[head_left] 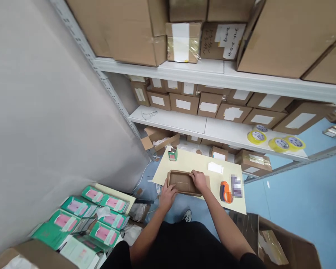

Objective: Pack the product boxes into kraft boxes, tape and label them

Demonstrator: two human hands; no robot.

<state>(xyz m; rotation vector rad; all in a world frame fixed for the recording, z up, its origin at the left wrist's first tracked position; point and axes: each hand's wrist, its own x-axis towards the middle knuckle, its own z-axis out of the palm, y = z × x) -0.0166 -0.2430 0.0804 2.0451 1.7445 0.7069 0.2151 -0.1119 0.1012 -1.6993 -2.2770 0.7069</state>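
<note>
An open cardboard box (182,182) lies at the front edge of the pale yellow table (159,170), its inside facing up with nothing visible in it. My left hand (168,193) grips the box's near left corner, fingers bent over the rim. On the far right side, my right hand (198,180) has its fingers curled over the wall of the same box. To the right rests an orange tape dispenser (226,192). A small green box (173,153) stands at the table's far left, and white paper labels (215,167) lie toward the back.
Shelves (179,121) full of labelled cartons rise behind the table. Yellow tape rolls (257,137) sit on the middle shelf. Several green boxes (103,233) with pink pictures are stacked at left. A large open carton (288,239) stands at lower right; a grey wall (44,112) bounds the left.
</note>
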